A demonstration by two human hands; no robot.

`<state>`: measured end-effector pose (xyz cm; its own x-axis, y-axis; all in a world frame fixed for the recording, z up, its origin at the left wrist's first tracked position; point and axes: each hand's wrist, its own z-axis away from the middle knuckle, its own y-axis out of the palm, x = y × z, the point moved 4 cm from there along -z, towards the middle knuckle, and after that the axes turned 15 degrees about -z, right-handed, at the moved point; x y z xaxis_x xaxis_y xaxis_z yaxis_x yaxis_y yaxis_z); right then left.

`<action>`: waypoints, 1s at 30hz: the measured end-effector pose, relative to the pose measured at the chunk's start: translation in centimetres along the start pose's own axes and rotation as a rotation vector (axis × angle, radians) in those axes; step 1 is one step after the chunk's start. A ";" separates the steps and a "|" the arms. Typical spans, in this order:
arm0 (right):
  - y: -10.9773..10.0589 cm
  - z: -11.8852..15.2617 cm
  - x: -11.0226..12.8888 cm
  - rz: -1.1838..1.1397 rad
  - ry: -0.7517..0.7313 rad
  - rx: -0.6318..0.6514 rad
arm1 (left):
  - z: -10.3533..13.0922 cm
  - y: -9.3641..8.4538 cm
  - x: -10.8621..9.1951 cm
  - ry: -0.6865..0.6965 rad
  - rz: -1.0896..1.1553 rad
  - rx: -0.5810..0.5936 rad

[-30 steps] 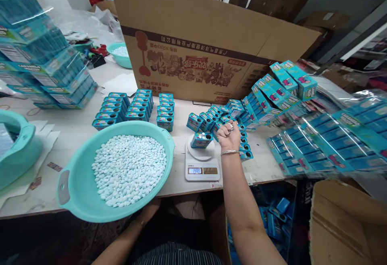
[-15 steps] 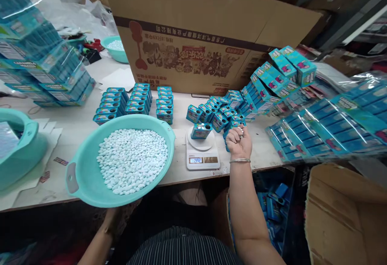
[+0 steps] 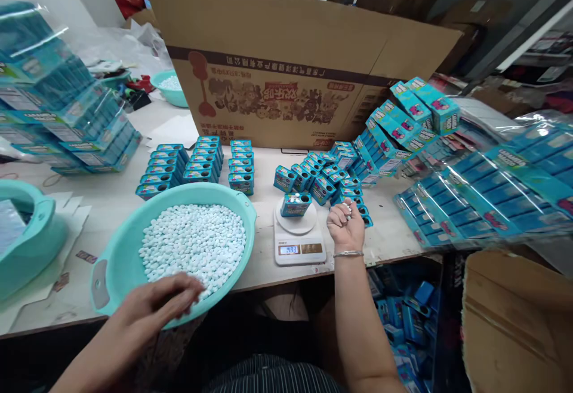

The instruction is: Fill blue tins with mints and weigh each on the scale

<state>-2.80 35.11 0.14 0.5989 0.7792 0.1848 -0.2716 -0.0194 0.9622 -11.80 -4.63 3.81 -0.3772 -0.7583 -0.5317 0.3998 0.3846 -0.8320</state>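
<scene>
My left hand point(image 3: 159, 303) hovers over the near rim of a turquoise basin point(image 3: 117, 261), fingers loosely stretched and thumb apart, with nothing seen in it. Many small white candies point(image 3: 192, 240) fill the basin. Palm up, my right hand point(image 3: 347, 226) has its fingers curled around a few white candies, which peek out between them. It is beside a white digital scale point(image 3: 286, 254) with a lit display. On the scale's round plate stands a blue tin point(image 3: 295, 205), upright, with white candies showing at its opening.
Rows of blue tins point(image 3: 156, 169) stand behind the basin. More tins point(image 3: 322, 187) cluster behind the scale, beside display boxes point(image 3: 389, 127). A large carton point(image 3: 286, 52) forms a back wall. Wrapped packs point(image 3: 483, 184) lie right; a wrapped stack point(image 3: 67, 94) rises left. Below the table edge are loose blue tins point(image 3: 412, 315).
My left hand has come up from below the basin to above its near rim. My right hand has shifted slightly left, closer to the scale, still closed on candies.
</scene>
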 end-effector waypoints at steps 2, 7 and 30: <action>0.5 -0.5 -0.8 0.015 0.001 0.002 | -4.5 -0.4 -5.9 0.268 0.020 -0.011; 1.8 -1.5 -2.1 0.009 -0.003 -0.017 | -13.7 3.7 -14.8 0.673 -0.238 -0.303; 4.2 -5.2 -3.4 0.068 -0.202 -0.208 | -20.8 10.4 -20.8 0.779 -0.153 -0.066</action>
<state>-9.86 35.63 2.51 0.7065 0.6395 0.3031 -0.4517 0.0778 0.8887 -17.20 26.06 2.94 -0.9091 -0.2284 -0.3483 0.2554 0.3548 -0.8994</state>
